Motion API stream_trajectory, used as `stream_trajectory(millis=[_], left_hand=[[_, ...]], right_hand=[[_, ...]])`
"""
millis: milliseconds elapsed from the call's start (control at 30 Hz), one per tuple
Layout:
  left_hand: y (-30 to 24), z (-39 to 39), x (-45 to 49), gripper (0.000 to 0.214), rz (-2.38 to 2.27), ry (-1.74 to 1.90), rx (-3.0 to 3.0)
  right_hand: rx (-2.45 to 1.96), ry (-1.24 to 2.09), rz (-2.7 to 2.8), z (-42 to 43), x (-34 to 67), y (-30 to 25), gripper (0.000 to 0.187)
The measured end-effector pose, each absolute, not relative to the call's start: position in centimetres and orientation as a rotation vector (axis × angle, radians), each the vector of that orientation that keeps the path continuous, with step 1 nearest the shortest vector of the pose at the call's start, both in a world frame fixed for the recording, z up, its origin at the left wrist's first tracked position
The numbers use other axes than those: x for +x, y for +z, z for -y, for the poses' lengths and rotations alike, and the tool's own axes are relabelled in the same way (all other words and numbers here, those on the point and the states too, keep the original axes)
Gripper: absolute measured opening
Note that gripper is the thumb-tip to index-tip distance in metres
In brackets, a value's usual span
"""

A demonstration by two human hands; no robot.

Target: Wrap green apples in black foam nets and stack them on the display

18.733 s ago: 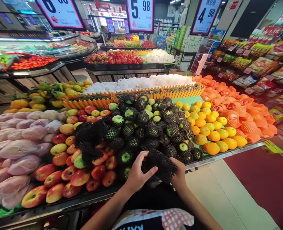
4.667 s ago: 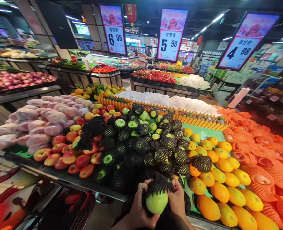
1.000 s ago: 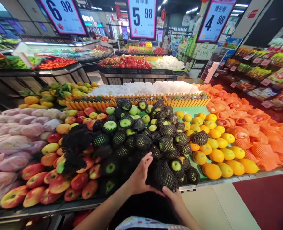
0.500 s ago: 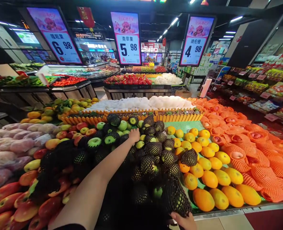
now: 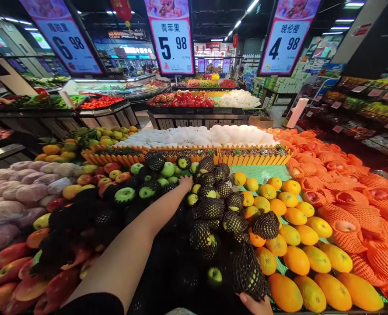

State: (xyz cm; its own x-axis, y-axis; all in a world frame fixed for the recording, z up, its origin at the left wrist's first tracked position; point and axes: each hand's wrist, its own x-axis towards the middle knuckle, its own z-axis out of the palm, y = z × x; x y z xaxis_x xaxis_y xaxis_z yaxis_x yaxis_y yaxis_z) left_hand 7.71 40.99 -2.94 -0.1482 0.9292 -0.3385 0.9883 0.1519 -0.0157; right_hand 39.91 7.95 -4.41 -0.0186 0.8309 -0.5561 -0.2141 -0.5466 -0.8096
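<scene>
My left hand (image 5: 186, 182) reaches across to the back of a heap of green apples (image 5: 169, 169). Its fingers look slightly apart, with the tips down among the fruit; whatever lies beneath the palm is hidden. Many apples here wear black foam nets. At the bottom edge, my right hand (image 5: 254, 304) is closed around the lower end of a green apple in a black net (image 5: 249, 273), raised close to me. A bare green apple (image 5: 214, 275) shows in the dark area left of it. Another netted apple (image 5: 266, 225) rests on the oranges.
Oranges (image 5: 297, 260) lie in rows to the right, with orange-netted fruit (image 5: 354, 210) beyond. Red apples (image 5: 33, 280) and wrapped fruit (image 5: 10, 205) fill the left. A small yellow fence (image 5: 253, 157) and white-wrapped fruit (image 5: 194, 136) line the back. Price screens (image 5: 170, 39) hang above.
The view has tipped downward and come closer, so the screens sit higher and the oranges lower. Both hands keep nearly the same places; the netted apple stays with my right hand.
</scene>
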Motion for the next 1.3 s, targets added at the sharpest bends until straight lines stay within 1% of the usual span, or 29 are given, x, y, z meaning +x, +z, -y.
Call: stream_trajectory(millis=[100, 233, 300, 333, 367, 433, 467, 533, 633, 667, 800, 867, 933, 1067, 1100, 1133, 1200, 1267, 1300], left_hand=[[-3.2, -40.2, 7.2, 0.042, -2.256, -0.31, 1.899], [-2.1, -39.5, 6.4, 0.049, -2.266, -0.207, 1.973], [-0.8, -39.3, 5.6, 0.057, -2.248, -0.169, 1.996], [0.0, -39.2, 5.1, 0.061, -2.233, -0.155, 2.004], [0.9, -39.0, 4.6, 0.065, -2.215, -0.144, 2.012], [2.9, -38.4, 3.5, 0.069, -2.185, -0.113, 2.031], [3.9, -37.9, 3.0, 0.069, -2.179, -0.089, 2.043], [5.9, -36.2, 2.0, 0.068, -2.187, -0.032, 2.068], [8.5, -31.9, 0.7, 0.069, -2.237, 0.157, 2.106], [9.0, -29.9, 0.4, 0.07, -2.257, 0.31, 2.115], [9.5, -21.0, -0.5, 0.068, -2.224, 1.044, 2.075], [8.5, -16.8, -1.0, 0.067, -2.257, 1.284, 1.972], [6.9, -13.4, -1.7, 0.07, -2.3, 1.457, 1.866], [3.1, -9.1, -2.9, 0.074, -2.34, 1.558, 1.6], [2.2, -8.5, -2.9, 0.075, -2.335, 1.561, 1.532], [1.3, -8.1, -2.8, 0.075, -2.318, 1.58, 1.474], [0.1, -7.6, -2.2, 0.075, -2.265, 1.64, 1.376], [-0.7, -7.4, -1.0, 0.074, -2.177, 1.718, 1.343], [-0.8, -7.5, -0.4, 0.073, -2.12, 1.756, 1.365]], right_hand=[[-1.362, 1.685, 0.705, -9.3, 39.0, -3.9, 0.09], [-1.357, 1.647, 0.861, -12.2, 38.7, -1.4, 0.098], [-1.338, 1.513, 1.066, -14.8, 38.3, 0.9, 0.104], [-1.316, 1.387, 1.203, -16.5, 37.8, 2.2, 0.107], [-1.289, 1.267, 1.353, -18.3, 37.1, 3.5, 0.106], [-1.172, 1.021, 1.557, -22.2, 34.9, 5.6, 0.091], [-1.106, 0.976, 1.684, -24.2, 33.4, 6.3, 0.086], [-1.101, 0.853, 1.932, -28.1, 29.8, 6.9, 0.083], [-1.498, 0.605, 2.248, -32.9, 23.7, 5.7, 0.086], [-1.61, 0.57, 2.351, -34.3, 21.7, 5.0, 0.087], [-1.711, 0.579, 2.434, -38.6, 14.9, 2.1, 0.086], [-1.741, 0.594, 2.434, -40.0, 12.6, 1.1, 0.087], [-1.769, 0.616, 2.41, -40.9, 11.1, 0.4, 0.082], [-1.797, 0.694, 2.332, -41.5, 9.7, 0.4, 0.049], [-1.785, 0.731, 2.322, -41.5, 9.5, 0.7, 0.045], [-1.761, 0.777, 2.316, -41.4, 9.5, 1.2, 0.044], [-1.667, 0.883, 2.312, -40.8, 10.0, 2.8, 0.05], [-1.516, 0.995, 2.307, -39.0, 11.6, 5.1, 0.056], [-1.424, 1.051, 2.303, -37.5, 12.9, 6.3, 0.056]])
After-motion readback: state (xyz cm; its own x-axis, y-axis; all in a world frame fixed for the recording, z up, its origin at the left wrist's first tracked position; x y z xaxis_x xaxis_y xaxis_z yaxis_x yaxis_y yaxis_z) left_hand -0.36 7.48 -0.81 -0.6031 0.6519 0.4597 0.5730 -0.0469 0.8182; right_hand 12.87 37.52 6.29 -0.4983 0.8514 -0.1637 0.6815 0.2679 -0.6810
